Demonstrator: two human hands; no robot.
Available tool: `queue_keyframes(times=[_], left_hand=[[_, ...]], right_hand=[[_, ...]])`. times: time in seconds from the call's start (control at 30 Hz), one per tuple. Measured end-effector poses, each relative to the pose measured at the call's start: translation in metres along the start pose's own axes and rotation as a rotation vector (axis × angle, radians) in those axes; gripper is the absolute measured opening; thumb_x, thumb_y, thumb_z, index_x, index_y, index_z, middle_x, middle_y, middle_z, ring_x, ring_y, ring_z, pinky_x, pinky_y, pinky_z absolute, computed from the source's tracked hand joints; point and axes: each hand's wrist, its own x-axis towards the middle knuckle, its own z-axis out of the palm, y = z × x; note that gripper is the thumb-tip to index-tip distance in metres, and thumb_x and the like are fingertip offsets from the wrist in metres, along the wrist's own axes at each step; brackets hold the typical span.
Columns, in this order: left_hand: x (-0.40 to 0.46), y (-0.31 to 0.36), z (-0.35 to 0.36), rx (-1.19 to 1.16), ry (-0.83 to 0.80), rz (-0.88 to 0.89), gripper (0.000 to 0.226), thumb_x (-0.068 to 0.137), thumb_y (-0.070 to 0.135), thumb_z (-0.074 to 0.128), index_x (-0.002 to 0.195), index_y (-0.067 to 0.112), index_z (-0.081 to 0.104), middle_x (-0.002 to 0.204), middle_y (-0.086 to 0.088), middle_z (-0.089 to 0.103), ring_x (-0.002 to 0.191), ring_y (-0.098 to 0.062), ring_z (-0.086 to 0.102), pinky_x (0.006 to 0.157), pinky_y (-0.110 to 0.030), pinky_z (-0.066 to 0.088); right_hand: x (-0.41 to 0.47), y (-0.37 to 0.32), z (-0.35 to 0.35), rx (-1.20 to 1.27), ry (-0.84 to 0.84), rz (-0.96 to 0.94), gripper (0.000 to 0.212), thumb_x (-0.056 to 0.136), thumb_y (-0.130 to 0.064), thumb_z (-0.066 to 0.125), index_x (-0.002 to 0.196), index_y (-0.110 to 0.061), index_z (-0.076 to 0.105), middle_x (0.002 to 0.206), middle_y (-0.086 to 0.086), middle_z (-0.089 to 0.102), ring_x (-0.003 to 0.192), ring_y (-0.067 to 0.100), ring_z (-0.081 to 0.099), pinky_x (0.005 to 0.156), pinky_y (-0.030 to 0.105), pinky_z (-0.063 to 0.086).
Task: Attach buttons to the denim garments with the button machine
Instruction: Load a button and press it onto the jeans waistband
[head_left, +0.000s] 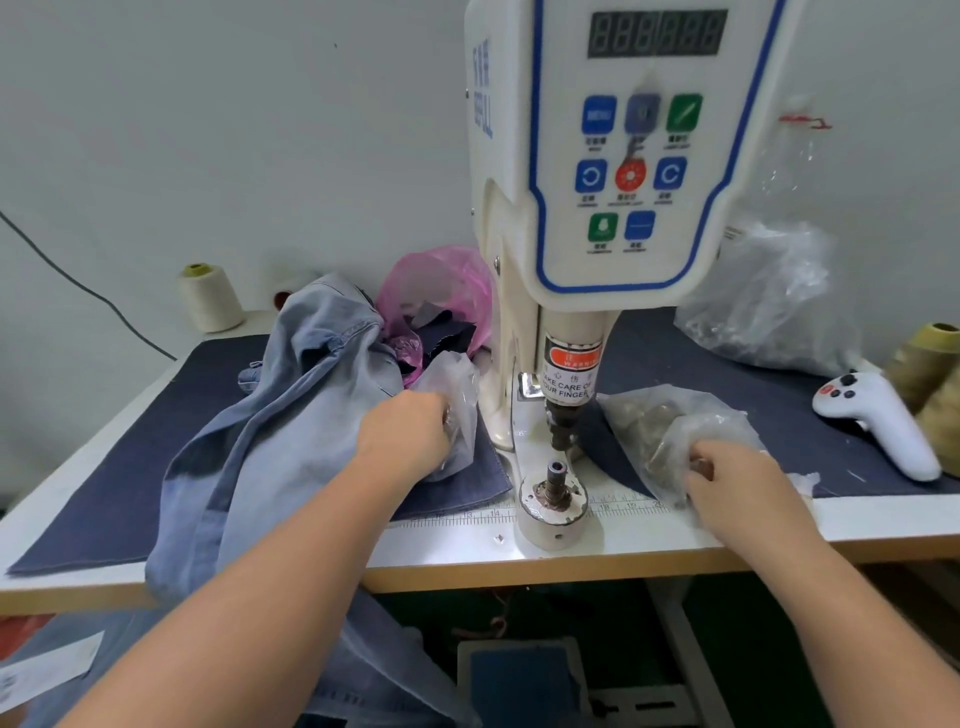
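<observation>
Bright even light, soft w/ edge warp

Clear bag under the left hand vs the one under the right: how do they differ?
The left bag lies partly on the light denim garment; the right bag lies on dark cloth. The right bag shows brownish contents; the left shows none. Both are clear plastic, each with a hand in it.

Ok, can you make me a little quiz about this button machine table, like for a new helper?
1. True or false: the light denim garment lies under the machine's punch.
2. What is each hand reaching into? A) thread cones B) clear plastic bags C) the pink bag
3. What white thing lies at the table's right end?

Key
1. False: it lies left of the button machine, partly hanging off the table.
2. B: left hand, right hand.
3. A handheld controller.
</observation>
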Motion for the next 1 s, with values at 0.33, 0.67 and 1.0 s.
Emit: queue_keyframes(times=[0.33,0.67,1.0], left_hand=[[-0.015,0.003,-0.011,-0.328,0.119,-0.110,0.019,0.092,0.030,0.050,0.100,0.024,0.066,0.099,-0.001,0.070,0.091,-0.027,0.062,0.067,-0.031,0.042],[-0.054,0.031,-0.030,-0.634,0.149,0.161,0.018,0.098,0.030,0.057,0.082,0.023,0.060,0.055,0.014,0.054,0.057,-0.002,0.049,0.054,-0.024,0.031],[-0.073,0.053,-0.034,-0.505,0.029,0.415,0.019,0.102,0.032,0.050,0.097,0.019,0.063,0.084,0.009,0.057,0.080,-0.015,0.055,0.069,-0.033,0.046]], right_hand=[[0.003,0.004,0.001,0.058,0.000,0.059,0.022,0.094,-0.010,0.048,0.090,-0.029,0.058,0.079,-0.007,0.055,0.070,0.008,0.049,0.052,0.024,0.032],[0.001,0.012,0.000,0.153,0.035,0.097,0.024,0.096,-0.016,0.049,0.113,-0.018,0.067,0.093,-0.002,0.058,0.071,0.008,0.046,0.057,0.028,0.033],[0.005,0.015,0.004,0.154,0.029,0.096,0.017,0.091,-0.015,0.055,0.101,-0.023,0.066,0.095,-0.001,0.063,0.082,0.019,0.054,0.066,0.031,0.038]])
